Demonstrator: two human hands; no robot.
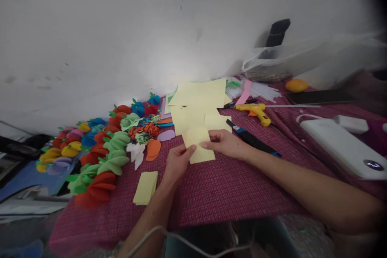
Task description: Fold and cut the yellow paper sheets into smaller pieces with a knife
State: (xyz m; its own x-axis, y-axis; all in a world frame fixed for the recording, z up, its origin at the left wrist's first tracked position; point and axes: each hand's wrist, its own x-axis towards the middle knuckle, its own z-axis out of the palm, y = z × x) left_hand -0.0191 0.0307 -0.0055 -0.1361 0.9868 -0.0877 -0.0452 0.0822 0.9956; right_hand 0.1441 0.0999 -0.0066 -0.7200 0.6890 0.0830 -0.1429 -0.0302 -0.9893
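Note:
Between my two hands is a small pale yellow paper sheet (202,155). My left hand (180,159) pinches its left edge between thumb and fingers. On the right side, the thumb and fingers of my right hand (222,142) close on the same sheet. Larger yellow paper sheets (199,92) lie just beyond, toward the wall. A black-handled utility knife (254,141) rests to the right of my right hand. Left of my left forearm sits a small stack of cut yellow paper (145,188).
Several colourful paper flowers or fruits (113,145) crowd the left. Orange cut pieces (153,150) lie beside them. A yellow glue gun (255,112), a white power bank (344,147), a dark phone (320,96) and an orange fruit (296,85) are at right. A cable (181,244) hangs in front.

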